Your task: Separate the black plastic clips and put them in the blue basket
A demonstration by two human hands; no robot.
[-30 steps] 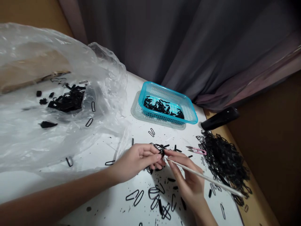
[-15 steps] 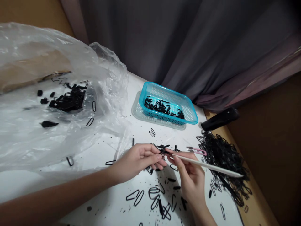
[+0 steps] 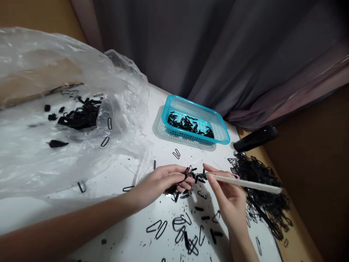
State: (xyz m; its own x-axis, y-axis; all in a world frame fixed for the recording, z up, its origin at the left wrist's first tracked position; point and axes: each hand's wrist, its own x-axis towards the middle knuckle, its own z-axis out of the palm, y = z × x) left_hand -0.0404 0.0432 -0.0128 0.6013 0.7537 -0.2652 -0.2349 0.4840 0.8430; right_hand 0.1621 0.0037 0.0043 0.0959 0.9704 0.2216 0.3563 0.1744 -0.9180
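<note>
My left hand [image 3: 160,182] is closed in a pinch on a small cluster of black plastic pieces [image 3: 188,174] just above the white table [image 3: 128,233]. My right hand [image 3: 227,198] grips a thin white stick [image 3: 245,183] that points left, its tip at small black pieces [image 3: 201,178] beside the cluster. Both hands meet near the table's middle, fingertips a short gap apart.
A turquoise basket [image 3: 218,125] holding black pieces sits behind the hands. A heap of black loops [image 3: 261,189] lies right, by the table edge. A big clear plastic bag [image 3: 54,120] with more black pieces covers the left. Loose loops [image 3: 188,233] are scattered in front. A black object [image 3: 255,138] lies far right.
My right hand has risen and turned, swinging the stick from a downward slant to almost level. Black pieces have come away from the cluster onto the stick's tip. The left hand barely moved.
</note>
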